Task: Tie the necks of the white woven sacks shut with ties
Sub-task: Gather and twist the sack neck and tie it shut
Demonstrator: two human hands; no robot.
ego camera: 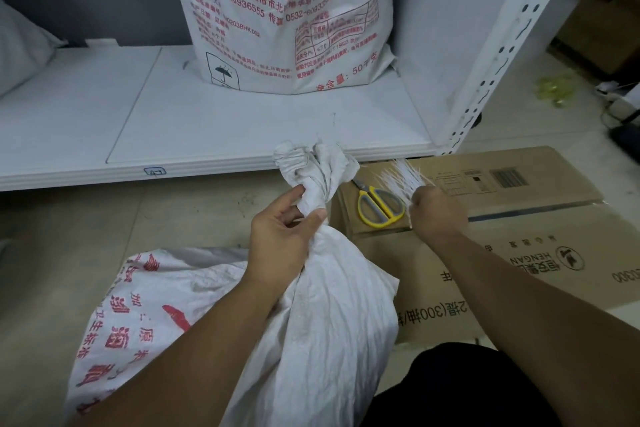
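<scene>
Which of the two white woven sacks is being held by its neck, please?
The sack on the floor: the left hand grips its bunched neck while the right hand holds ties. The other sack stands upright on the shelf, untouched.

"HENGAN" on flattened carton [540, 229]; "0532-80936555" on shelved sack [277, 28]

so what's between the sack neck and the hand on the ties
Yellow-handled scissors lie on the flattened cardboard, between the sack neck in the left hand and the right hand gripping the ties, head view.
</scene>
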